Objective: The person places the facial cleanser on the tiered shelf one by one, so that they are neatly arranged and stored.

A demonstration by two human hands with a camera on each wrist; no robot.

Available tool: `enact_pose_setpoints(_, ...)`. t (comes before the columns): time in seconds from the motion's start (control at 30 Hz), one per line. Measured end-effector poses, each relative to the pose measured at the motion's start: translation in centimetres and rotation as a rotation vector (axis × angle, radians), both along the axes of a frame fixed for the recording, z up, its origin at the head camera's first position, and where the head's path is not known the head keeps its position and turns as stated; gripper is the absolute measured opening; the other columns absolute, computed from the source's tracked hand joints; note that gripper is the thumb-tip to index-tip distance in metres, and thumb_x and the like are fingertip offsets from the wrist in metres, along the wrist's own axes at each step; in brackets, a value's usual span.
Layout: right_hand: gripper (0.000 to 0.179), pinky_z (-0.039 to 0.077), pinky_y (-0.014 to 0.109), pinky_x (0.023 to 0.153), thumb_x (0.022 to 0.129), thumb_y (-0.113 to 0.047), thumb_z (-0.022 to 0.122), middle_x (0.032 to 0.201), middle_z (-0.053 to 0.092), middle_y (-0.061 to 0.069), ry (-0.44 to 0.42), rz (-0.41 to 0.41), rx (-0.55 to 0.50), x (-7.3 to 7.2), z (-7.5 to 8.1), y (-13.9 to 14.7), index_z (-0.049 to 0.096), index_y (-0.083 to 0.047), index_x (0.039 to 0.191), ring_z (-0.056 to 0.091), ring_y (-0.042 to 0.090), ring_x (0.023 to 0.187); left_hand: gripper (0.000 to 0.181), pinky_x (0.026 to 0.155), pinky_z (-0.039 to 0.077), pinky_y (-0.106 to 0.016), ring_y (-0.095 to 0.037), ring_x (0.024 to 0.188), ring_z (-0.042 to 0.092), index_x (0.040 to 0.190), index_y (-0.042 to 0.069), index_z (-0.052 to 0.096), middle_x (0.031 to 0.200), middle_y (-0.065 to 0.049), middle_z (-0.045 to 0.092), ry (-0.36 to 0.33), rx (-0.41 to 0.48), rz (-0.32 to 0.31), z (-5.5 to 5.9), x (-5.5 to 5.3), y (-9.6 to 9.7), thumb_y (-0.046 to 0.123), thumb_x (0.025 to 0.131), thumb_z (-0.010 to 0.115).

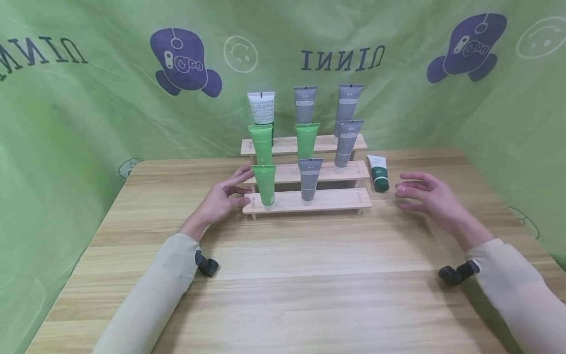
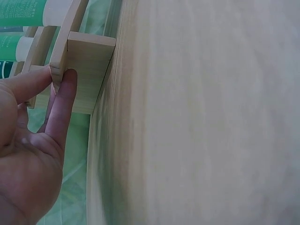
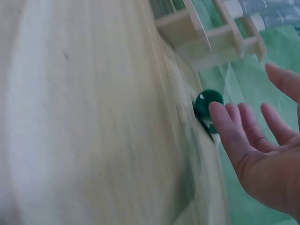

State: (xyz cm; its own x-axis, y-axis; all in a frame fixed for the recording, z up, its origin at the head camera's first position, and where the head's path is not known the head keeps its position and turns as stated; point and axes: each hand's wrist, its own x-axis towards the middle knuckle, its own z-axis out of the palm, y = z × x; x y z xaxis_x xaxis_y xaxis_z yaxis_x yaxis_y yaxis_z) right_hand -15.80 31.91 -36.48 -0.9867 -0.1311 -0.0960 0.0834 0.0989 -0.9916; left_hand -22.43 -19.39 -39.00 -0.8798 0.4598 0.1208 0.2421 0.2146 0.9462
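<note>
My left hand (image 1: 223, 197) pinches the left end of the lowest step of a three-tier wooden display stand (image 1: 333, 197); the left wrist view shows thumb and finger on either side of the board (image 2: 58, 61). On that step stand a green tube (image 1: 266, 184) and a grey tube (image 1: 309, 181), caps down. My right hand (image 1: 431, 199) hovers right of the stand, fingers loosely spread and holding nothing. Just left of those fingertips a white and dark green tube (image 1: 379, 173) lies on the table; its round green cap (image 3: 206, 103) shows in the right wrist view.
The middle step carries two green tubes (image 1: 306, 142) and a grey one (image 1: 347, 145). Above, the top step holds a white tube with a dark lower part (image 1: 263, 108) and two grey tubes (image 1: 305, 105). Green printed cloth (image 1: 283, 29) hangs behind and beside the wooden table (image 1: 309, 295).
</note>
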Motion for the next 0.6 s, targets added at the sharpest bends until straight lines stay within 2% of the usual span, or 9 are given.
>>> enact_pose_setpoints(0.07, 0.038, 0.061, 0.036, 0.087, 0.098, -0.013, 0.067, 0.114, 0.068, 0.002, -0.034, 0.020, 0.011, -0.5, -0.1, 0.5, 0.049, -0.017, 0.132, 0.069, 0.020, 0.104, 0.073, 0.099, 0.054, -0.030, -0.036, 0.119, 0.059, 0.150, 0.011, 0.045, 0.166, 0.000, 0.021, 0.002, -0.002, -0.001, 0.0, 0.0, 0.0, -0.016, 0.086, 0.065)
enact_pose_setpoints(0.2, 0.038, 0.059, 0.038, 0.091, 0.100, -0.013, 0.065, 0.113, 0.070, 0.006, -0.127, 0.035, -0.034, -1.7, -0.2, 1.3, 0.047, -0.016, 0.133, 0.069, 0.022, 0.105, 0.073, 0.098, 0.055, -0.030, -0.037, 0.119, 0.059, 0.150, 0.010, 0.046, 0.166, -0.002, 0.022, 0.008, 0.010, -0.002, -0.1, 0.1, -0.1, -0.017, 0.085, 0.065)
enact_pose_setpoints(0.3, 0.055, 0.058, 0.038, 0.094, 0.100, -0.014, 0.065, 0.113, 0.072, 0.005, -0.194, 0.016, -0.034, -2.8, 0.0, 1.5, 0.037, -0.007, 0.147, 0.070, 0.021, 0.105, 0.073, 0.097, 0.055, -0.029, -0.037, 0.118, 0.059, 0.150, 0.008, 0.045, 0.166, -0.003, 0.023, 0.013, 0.021, 0.000, 0.0, 0.1, -0.1, -0.018, 0.085, 0.065)
enact_pose_setpoints(0.43, 0.079, 0.056, 0.038, 0.097, 0.100, -0.017, 0.065, 0.112, 0.072, 0.005, -0.263, -0.006, 0.005, -4.4, 0.0, 1.4, 0.013, 0.003, 0.157, 0.070, 0.019, 0.104, 0.073, 0.097, 0.055, -0.029, -0.037, 0.118, 0.059, 0.150, 0.007, 0.045, 0.166, -0.003, 0.023, 0.012, 0.025, 0.000, -0.1, 0.1, -0.1, -0.017, 0.085, 0.065)
enact_pose_setpoints(0.6, 0.077, 0.055, 0.037, 0.099, 0.103, -0.014, 0.059, 0.122, 0.066, 0.013, -0.278, -0.007, 0.075, -6.0, -0.1, 1.2, 0.008, 0.007, 0.156, 0.070, 0.016, 0.101, 0.071, 0.098, 0.054, -0.029, -0.035, 0.118, 0.059, 0.150, 0.010, 0.046, 0.166, 0.001, 0.023, 0.005, 0.013, 0.001, -0.1, -0.1, 0.0, -0.015, 0.086, 0.066)
